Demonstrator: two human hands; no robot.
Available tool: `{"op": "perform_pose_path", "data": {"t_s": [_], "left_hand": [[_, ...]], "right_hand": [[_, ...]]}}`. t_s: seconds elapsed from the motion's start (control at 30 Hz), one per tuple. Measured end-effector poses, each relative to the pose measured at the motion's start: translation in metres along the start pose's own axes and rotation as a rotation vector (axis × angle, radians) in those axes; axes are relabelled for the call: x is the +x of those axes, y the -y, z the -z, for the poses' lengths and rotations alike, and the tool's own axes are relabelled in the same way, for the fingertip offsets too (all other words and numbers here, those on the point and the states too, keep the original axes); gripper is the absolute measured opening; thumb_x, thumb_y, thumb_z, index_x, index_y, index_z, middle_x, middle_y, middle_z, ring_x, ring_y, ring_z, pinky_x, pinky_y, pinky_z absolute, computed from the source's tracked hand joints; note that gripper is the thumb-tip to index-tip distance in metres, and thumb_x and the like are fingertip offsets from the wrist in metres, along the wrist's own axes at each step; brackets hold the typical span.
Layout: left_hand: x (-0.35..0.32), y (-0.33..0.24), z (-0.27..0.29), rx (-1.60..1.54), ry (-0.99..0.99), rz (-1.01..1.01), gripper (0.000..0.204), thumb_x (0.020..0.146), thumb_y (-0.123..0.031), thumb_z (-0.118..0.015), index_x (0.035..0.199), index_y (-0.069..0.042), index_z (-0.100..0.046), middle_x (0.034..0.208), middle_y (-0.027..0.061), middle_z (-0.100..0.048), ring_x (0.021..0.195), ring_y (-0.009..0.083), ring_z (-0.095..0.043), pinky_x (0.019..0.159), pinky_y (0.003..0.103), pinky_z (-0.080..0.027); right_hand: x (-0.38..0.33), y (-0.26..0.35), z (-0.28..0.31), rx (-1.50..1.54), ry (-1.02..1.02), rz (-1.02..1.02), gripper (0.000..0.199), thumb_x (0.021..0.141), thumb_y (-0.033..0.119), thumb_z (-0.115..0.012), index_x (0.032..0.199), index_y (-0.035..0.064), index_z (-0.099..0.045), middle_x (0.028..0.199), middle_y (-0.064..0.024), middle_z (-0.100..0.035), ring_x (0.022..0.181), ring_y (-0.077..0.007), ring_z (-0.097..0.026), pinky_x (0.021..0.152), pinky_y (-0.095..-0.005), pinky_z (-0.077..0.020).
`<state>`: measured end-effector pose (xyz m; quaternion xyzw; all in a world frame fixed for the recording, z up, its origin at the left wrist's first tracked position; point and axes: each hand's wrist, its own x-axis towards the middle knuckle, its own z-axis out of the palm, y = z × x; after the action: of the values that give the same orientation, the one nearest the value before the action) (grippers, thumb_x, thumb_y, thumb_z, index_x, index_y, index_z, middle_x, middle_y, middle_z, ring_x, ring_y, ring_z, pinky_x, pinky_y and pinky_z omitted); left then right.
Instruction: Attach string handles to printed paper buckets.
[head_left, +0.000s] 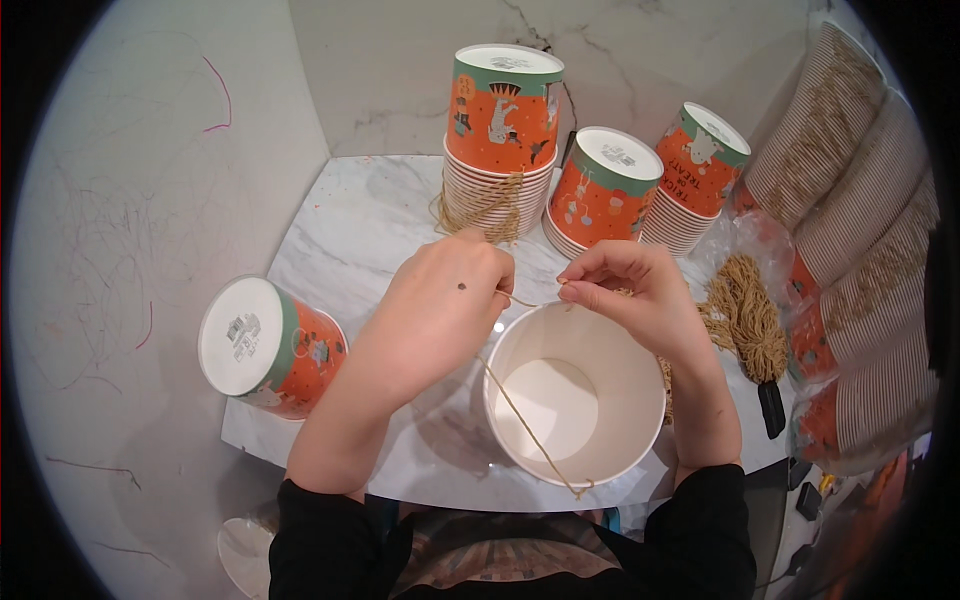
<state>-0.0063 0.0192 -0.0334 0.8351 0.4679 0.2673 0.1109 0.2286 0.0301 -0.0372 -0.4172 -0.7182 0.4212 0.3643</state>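
An open white paper bucket (pixel 575 395) stands upright on the marble table (pixel 360 230), just in front of me. A thin tan twine (pixel 520 415) runs across its mouth, knotted at the near rim and rising to the far rim. My left hand (pixel 445 300) pinches the twine just left of the far rim. My right hand (pixel 630 290) pinches the twine at the far rim, fingertips close to the left hand's.
Three stacks of upside-down orange buckets (pixel 500 130) stand at the back. One bucket (pixel 270 345) lies on its side at the left edge. A bundle of cut twine (pixel 745 315) lies at the right, beside bagged stacks of ridged cups (pixel 860 240). Walls close in left and behind.
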Motion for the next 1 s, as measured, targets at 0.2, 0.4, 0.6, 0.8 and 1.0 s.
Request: {"op": "perform_pose_path", "data": {"t_s": [0.2, 0.4, 0.6, 0.8, 1.0], "left_hand": [[0.006, -0.002, -0.002, -0.141, 0.035, -0.039, 0.014, 0.08, -0.01, -0.074, 0.085, 0.003, -0.07, 0.085, 0.0163, -0.066, 0.081, 0.032, -0.066, 0.075, 0.04, -0.052], [0.009, 0.003, -0.008, -0.226, -0.013, -0.061, 0.016, 0.081, -0.014, -0.074, 0.089, 0.0, -0.071, 0.082, 0.0135, -0.066, 0.078, 0.0291, -0.064, 0.07, 0.038, -0.049], [0.017, 0.002, -0.006, -0.343, 0.0, -0.015, 0.015, 0.084, -0.017, -0.075, 0.092, -0.005, -0.071, 0.072, 0.007, -0.059, 0.061, 0.0144, -0.05, 0.058, 0.031, -0.042], [0.025, 0.004, -0.008, -0.554, 0.133, 0.115, 0.012, 0.088, -0.013, -0.074, 0.092, -0.002, -0.071, 0.076, 0.0016, -0.063, 0.065, 0.006, -0.052, 0.059, 0.025, -0.042], [0.031, 0.017, -0.021, -0.836, 0.197, 0.122, 0.015, 0.081, -0.009, -0.077, 0.089, 0.002, -0.072, 0.085, 0.0073, -0.073, 0.076, 0.0137, -0.068, 0.072, 0.028, -0.054]], "right_hand": [[0.001, -0.005, 0.001, -0.055, -0.087, 0.08, 0.01, 0.09, 0.002, -0.075, 0.099, -0.0023, -0.075, 0.09, -0.0022, -0.072, 0.079, -0.0066, -0.067, 0.072, -0.0224, -0.0537], [0.003, -0.011, 0.0, -0.189, -0.128, 0.144, 0.013, 0.09, 0.005, -0.074, 0.101, -0.0028, -0.075, 0.091, -0.0063, -0.073, 0.08, -0.0129, -0.069, 0.075, -0.0272, -0.0558], [0.006, -0.011, -0.004, -0.045, -0.063, 0.04, 0.016, 0.091, 0.005, -0.073, 0.106, -0.002, -0.072, 0.091, -0.0033, -0.072, 0.08, -0.01, -0.068, 0.075, -0.0259, -0.0552], [0.006, -0.01, 0.0, 0.035, 0.017, -0.002, 0.022, 0.091, 0.004, -0.074, 0.112, 0.0003, -0.067, 0.091, -0.0008, -0.07, 0.081, -0.0062, -0.066, 0.075, -0.0231, -0.0531], [0.007, -0.01, 0.0, 0.03, 0.031, 0.06, 0.023, 0.09, 0.003, -0.074, 0.111, 0.001, -0.065, 0.091, -0.0003, -0.069, 0.083, -0.006, -0.064, 0.076, -0.0228, -0.0517]]}}
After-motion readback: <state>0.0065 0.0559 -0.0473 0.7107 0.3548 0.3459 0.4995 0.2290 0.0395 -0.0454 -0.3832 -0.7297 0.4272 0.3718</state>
